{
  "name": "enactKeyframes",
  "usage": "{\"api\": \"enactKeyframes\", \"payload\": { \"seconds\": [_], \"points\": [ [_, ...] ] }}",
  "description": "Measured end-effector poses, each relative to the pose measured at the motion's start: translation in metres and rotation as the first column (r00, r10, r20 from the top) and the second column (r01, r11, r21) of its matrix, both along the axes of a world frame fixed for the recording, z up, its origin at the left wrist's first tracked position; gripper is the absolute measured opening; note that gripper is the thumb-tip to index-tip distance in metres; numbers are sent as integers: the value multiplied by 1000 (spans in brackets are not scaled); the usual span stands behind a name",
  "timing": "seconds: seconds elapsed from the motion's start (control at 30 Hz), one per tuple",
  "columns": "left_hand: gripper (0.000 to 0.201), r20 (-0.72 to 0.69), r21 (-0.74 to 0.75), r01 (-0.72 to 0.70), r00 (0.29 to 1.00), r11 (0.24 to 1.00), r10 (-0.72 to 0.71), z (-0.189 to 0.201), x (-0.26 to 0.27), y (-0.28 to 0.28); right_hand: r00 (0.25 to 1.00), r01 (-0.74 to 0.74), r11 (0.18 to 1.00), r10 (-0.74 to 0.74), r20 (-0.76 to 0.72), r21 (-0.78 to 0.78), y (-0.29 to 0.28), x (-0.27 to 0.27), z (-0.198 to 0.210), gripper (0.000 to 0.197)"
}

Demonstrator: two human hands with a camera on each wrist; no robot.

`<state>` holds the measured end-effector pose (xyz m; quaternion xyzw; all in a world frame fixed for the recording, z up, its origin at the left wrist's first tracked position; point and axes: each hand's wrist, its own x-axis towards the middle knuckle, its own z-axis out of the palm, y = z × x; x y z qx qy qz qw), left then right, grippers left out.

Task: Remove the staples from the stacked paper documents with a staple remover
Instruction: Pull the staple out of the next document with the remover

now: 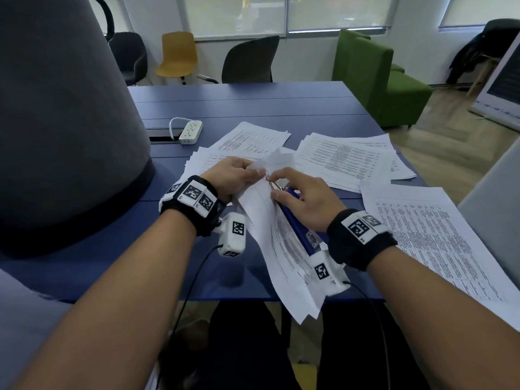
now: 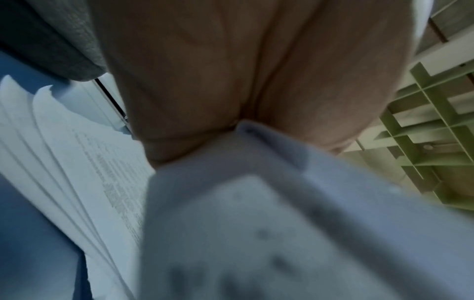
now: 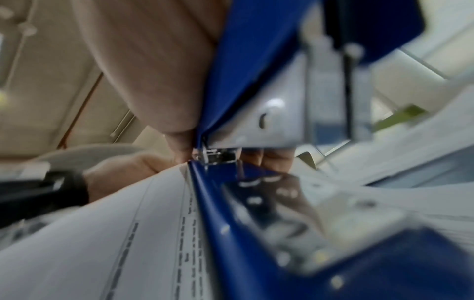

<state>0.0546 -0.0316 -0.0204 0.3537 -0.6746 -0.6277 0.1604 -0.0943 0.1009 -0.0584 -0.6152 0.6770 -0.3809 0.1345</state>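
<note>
My left hand (image 1: 239, 175) pinches the top corner of a stapled paper document (image 1: 270, 240), lifted off the blue table (image 1: 253, 108) and hanging over its near edge. My right hand (image 1: 298, 198) grips a blue staple remover (image 1: 295, 220) with a metal tip (image 1: 271, 183) set at that pinched corner. In the right wrist view the blue staple remover (image 3: 256, 101) lies along the document (image 3: 102, 233), its metal tip (image 3: 218, 157) at the corner. The left wrist view shows my left palm (image 2: 231, 71) over the blurred paper (image 2: 256, 223). The staple itself is too small to make out.
Loose printed sheets lie at the back (image 1: 247, 142), back right (image 1: 346, 159) and right (image 1: 439, 240) of the table. A white power strip (image 1: 191, 132) sits at the back left. A large grey rounded body (image 1: 56, 122) fills the left side. Chairs and a green sofa (image 1: 374, 77) stand beyond.
</note>
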Motion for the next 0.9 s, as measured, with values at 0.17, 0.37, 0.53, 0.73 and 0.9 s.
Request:
{"api": "enactKeyframes", "payload": {
  "seconds": [0.17,0.37,0.53,0.73,0.9],
  "points": [
    [40,-47,-50,118,992,992,-120,-3,7,1,998,14,1000,-14,63,1,-1,-6,2,21],
    [48,80,-183,148,987,972,-136,4,6,-6,999,-2,1000,3,51,-11,2,-6,6,20],
    [26,120,-234,151,985,961,-125,3,8,-9,979,-36,999,33,199,13,6,-5,5,21],
    [6,7,-59,115,993,992,-115,5,0,3,989,-24,998,15,-146,-61,6,0,3,29],
    [27,27,-102,-23,999,995,26,2,-9,0,909,41,999,-52,-414,-36,6,9,-2,31]
  ]
}}
